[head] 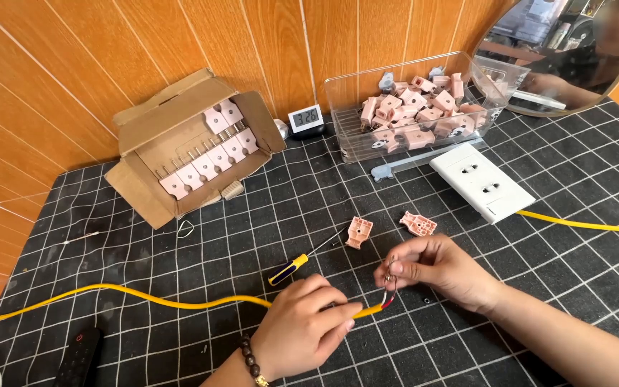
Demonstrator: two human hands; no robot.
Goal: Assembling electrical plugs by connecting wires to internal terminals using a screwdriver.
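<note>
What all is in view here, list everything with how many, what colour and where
yellow cable: one, yellow, across the mat's near side
screwdriver: one, yellow-and-blue handle, mat centre
loose plug halves: two, pink, above the hands
cardboard box: one, brown, holds pink plug parts, back left
clear bin: one, transparent, full of pink parts, back centre
socket strip: one, white, right
digital clock: one, white, by the wall
remote: one, black, near left
mirror: one, round, back right
left hand: pinches the cable
right hand: holds the bared wires
</note>
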